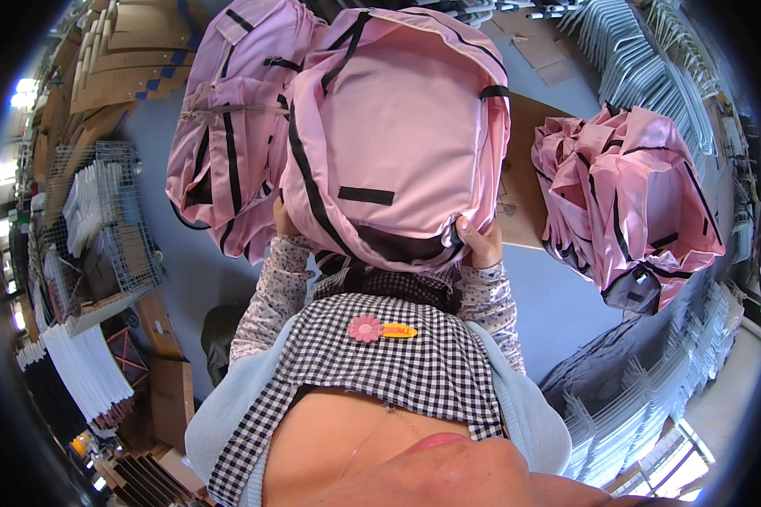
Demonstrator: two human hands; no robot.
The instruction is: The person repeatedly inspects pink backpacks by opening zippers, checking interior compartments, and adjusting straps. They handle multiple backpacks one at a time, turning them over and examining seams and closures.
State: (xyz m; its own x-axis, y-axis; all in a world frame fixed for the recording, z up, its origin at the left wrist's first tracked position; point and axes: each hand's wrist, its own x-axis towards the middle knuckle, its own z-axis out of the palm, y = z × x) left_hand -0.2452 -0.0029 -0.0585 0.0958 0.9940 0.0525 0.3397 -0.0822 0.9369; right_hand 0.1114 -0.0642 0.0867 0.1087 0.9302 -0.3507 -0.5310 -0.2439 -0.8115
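Pink bag (402, 127): probably light, soft, floppy — best held by its edges
Right hand (480, 243): grip holding the bag's lower edge
Left hand (285, 221): cannot tell (mostly hidden)

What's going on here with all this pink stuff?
A person is holding a large, open pink bag in front of them. Their right fingers grip its lower right edge; their left fingers are mostly hidden at its lower left. A tall pink bundle with black straps lies just left of it, and a crumpled pink heap sits off to the right.
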